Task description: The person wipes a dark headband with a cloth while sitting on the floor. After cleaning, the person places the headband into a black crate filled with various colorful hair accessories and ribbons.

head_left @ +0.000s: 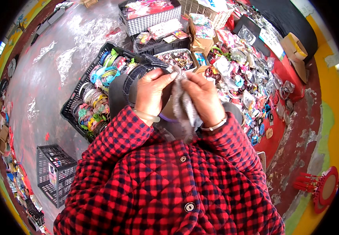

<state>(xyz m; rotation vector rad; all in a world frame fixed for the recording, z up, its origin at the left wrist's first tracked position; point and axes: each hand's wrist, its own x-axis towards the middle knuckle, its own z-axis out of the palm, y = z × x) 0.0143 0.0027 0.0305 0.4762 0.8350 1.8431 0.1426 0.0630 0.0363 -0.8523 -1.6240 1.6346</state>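
Note:
My left hand (pixel 152 91) and my right hand (pixel 204 98) are close together in front of my chest, fingers pinched. Between them they hold a greyish, fuzzy-looking fabric strip (pixel 183 105), which hangs down from my fingertips; its exact kind is unclear. Dark denim-like headbands (pixel 129 80) curve just left of my left hand, over my grey trouser leg. Beneath the strip, part of a pale round thing with a purple edge (pixel 168 117) shows, mostly hidden.
On the left stands a black crate of colourful headbands (pixel 72 116). Ahead are a white basket of beaded pieces (pixel 186 55) and a patterned grey basket (pixel 150 21). A heap of bagged accessories (pixel 236 78) spreads to the right. One black crate (pixel 56 172) sits lower left.

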